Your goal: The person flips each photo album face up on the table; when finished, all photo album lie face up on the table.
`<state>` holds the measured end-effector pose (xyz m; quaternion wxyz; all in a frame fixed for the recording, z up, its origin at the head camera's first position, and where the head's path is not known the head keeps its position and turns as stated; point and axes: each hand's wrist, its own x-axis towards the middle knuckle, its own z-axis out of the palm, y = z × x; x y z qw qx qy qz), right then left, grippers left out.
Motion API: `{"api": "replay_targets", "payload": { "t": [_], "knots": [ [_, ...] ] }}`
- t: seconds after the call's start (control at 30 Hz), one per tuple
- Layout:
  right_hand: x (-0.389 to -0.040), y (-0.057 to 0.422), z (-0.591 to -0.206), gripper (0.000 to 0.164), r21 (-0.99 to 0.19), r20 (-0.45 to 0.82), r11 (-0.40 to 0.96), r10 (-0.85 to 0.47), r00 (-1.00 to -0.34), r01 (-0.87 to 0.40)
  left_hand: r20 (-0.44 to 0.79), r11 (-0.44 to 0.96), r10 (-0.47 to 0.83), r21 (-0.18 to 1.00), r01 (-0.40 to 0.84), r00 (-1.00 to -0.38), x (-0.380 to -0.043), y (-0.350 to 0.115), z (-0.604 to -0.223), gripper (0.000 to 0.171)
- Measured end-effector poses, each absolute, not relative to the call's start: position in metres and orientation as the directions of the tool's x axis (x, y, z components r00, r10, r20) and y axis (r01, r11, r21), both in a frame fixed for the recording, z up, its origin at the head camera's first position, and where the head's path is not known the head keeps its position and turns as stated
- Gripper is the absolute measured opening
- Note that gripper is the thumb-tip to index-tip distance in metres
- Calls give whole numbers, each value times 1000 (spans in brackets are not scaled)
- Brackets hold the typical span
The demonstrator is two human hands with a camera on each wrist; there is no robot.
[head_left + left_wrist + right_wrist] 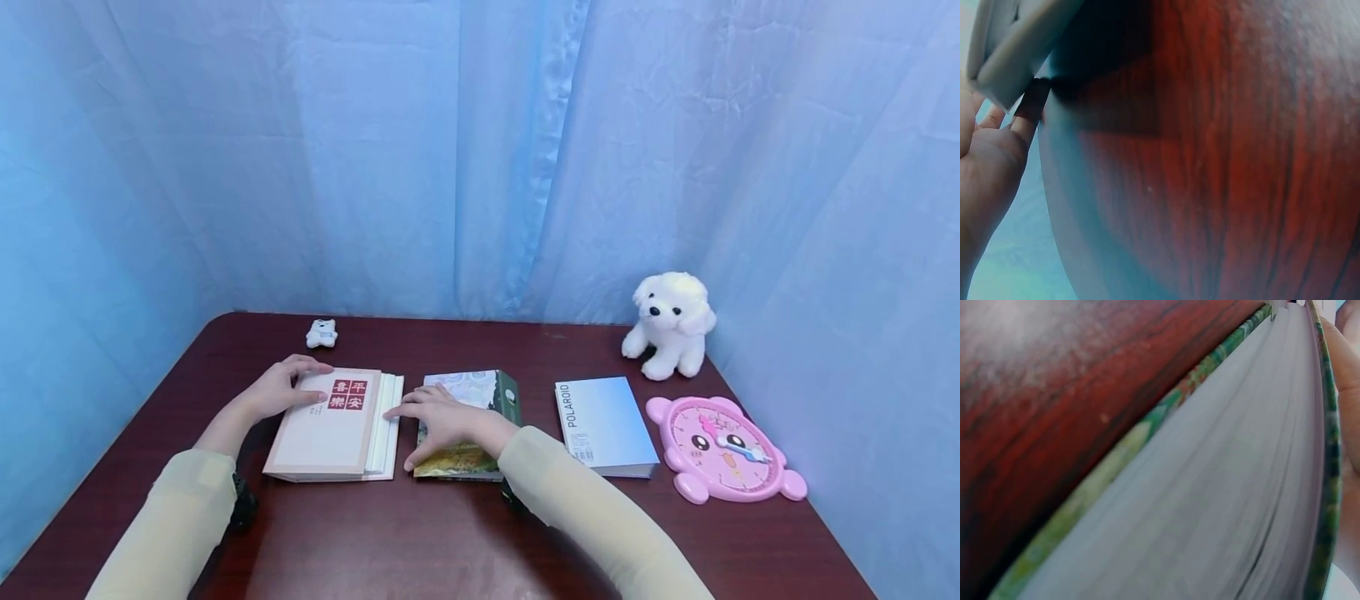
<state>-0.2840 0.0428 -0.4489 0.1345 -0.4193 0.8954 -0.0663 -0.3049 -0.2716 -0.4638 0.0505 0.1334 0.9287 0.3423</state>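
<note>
A thick pale book (321,442) with red character squares lies on the left of the table. My left hand (273,392) is at its left side, thumb and a finger spread over the cover. In the left wrist view, fingers (1029,109) reach the book's corner (1007,69); their contact there is partly hidden. My right hand (446,421) is over a green illustrated book (465,458), fingers stretched left to the pale book's right edge. Its thumb points down by the green book's left edge. The right wrist view shows the green book's page block (1210,475) up close.
A blue-and-white POLAROID book (607,425) lies on the right. Beyond it are a pink bear-shaped clock (723,450) and a white plush dog (667,325). A small white bear figure (322,333) stands at the back left. Blue curtains (375,167) surround the dark red table (390,542).
</note>
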Motion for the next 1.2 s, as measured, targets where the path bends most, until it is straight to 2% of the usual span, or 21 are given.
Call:
{"api": "replay_targets", "payload": {
  "t": [0.13,0.4,0.6,0.83,1.0,1.2],
  "knots": [
    [-283,44,-449,77,-224,-172,635,-772,-612,-739,-9,739,294,636,221,-956,-305,-271,-464,57],
    [-279,52,-438,79,-309,-131,602,-793,-594,-736,23,737,325,621,269,-945,-304,-262,-453,64],
    [-277,67,-420,81,-328,-95,568,-815,-572,-755,45,764,344,567,308,-938,-294,-239,-427,66],
    [-269,97,-404,79,-369,-41,559,-808,-588,-742,107,764,417,496,412,-902,-279,-204,-402,64],
    [-264,124,-400,79,-383,10,571,-784,-621,-726,139,709,458,538,455,-878,-269,-182,-389,67],
    [-256,157,-403,76,-386,88,596,-736,-671,-704,150,647,461,617,447,-875,-257,-154,-382,72]
  ]
}}
